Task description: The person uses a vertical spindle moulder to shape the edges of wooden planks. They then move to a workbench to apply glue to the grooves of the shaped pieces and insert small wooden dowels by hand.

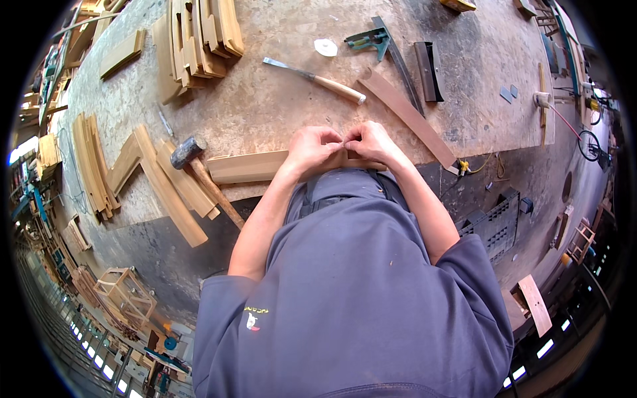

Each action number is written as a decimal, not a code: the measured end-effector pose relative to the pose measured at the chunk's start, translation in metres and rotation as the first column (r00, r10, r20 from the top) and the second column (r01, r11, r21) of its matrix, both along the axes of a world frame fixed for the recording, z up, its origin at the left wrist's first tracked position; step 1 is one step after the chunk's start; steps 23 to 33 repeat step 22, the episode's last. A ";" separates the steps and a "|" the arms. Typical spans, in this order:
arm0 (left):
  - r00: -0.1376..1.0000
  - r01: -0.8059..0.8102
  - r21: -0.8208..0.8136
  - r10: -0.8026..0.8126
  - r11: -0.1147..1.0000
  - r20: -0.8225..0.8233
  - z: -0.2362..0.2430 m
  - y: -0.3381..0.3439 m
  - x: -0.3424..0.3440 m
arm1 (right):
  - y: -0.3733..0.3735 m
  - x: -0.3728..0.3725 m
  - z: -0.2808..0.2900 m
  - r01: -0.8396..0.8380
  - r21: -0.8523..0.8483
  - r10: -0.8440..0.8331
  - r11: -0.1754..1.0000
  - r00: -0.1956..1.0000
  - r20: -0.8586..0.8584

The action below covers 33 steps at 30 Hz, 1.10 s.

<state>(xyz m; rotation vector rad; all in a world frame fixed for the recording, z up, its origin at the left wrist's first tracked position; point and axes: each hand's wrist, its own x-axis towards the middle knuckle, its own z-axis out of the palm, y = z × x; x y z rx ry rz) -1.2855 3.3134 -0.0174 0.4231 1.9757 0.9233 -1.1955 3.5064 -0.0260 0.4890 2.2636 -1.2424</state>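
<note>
My left hand (313, 147) and my right hand (373, 142) meet fingertip to fingertip at the bench's near edge. Both are closed in a pinch, and whatever sits between the fingertips is too small to make out. Under and beside them lies a pale wooden board (245, 167), partly covered by my left hand and forearm. To its left rests a hammer (188, 152) with a dark head, its wooden handle slanting toward my left forearm. Beyond the hands is a chisel (317, 80) with a wooden handle. A brown wooden strip (408, 118) slants down on the right.
Stacked wooden pieces (202, 40) stand at the far left of the workbench (279, 33). More pieces, including an angled wooden frame part (159, 179), lie nearer left. At the back are a combination square (371, 42), a dark grooved block (428, 71) and a white disc (326, 47). A dark crate (496, 229) stands below right.
</note>
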 end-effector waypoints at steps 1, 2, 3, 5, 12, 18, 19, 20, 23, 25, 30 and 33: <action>1.000 -0.010 -0.023 0.010 1.000 0.001 0.003 0.002 0.001 | 0.000 0.000 0.000 0.005 -0.005 -0.005 1.000 1.000 0.007; 1.000 -0.008 -0.045 0.008 0.999 -0.006 0.004 0.003 0.000 | 0.000 0.001 -0.001 0.011 -0.009 -0.011 1.000 1.000 0.014; 1.000 -0.008 -0.067 0.008 0.998 -0.011 0.004 0.005 0.000 | 0.000 0.001 0.001 0.014 -0.012 -0.014 1.000 1.000 0.022; 1.000 -0.017 -0.084 0.017 0.996 -0.001 0.001 0.006 -0.001 | 0.004 0.003 -0.002 0.063 -0.092 -0.062 0.994 0.998 0.012; 0.998 -0.042 -0.068 0.045 0.997 0.040 -0.008 0.008 -0.002 | 0.007 0.010 0.003 0.089 -0.079 -0.091 0.993 0.996 -0.014; 0.998 -0.037 -0.079 0.041 0.996 0.042 -0.008 0.008 -0.001 | 0.000 0.007 -0.001 0.009 0.015 -0.009 1.000 1.000 -0.027; 0.998 -0.042 -0.080 0.046 0.996 0.052 -0.013 0.007 -0.001 | -0.002 0.007 -0.002 0.009 0.031 -0.008 0.999 1.000 -0.017; 0.998 -0.039 -0.066 0.041 0.997 0.040 -0.017 0.006 0.000 | -0.003 0.007 -0.003 0.004 0.046 -0.003 0.999 1.000 -0.010; 0.999 -0.032 -0.040 0.033 0.999 0.019 -0.025 0.003 0.001 | -0.005 0.004 -0.002 -0.007 0.073 0.006 0.997 1.000 0.007; 0.999 -0.032 -0.040 0.033 0.999 0.019 -0.025 0.003 0.001 | -0.005 0.004 -0.002 -0.007 0.073 0.006 0.997 1.000 0.007; 0.999 -0.032 -0.040 0.033 0.999 0.019 -0.025 0.003 0.001 | -0.005 0.004 -0.002 -0.007 0.073 0.006 0.997 1.000 0.007; 0.999 -0.032 -0.040 0.033 0.999 0.019 -0.025 0.003 0.001 | -0.005 0.004 -0.002 -0.007 0.073 0.006 0.997 1.000 0.007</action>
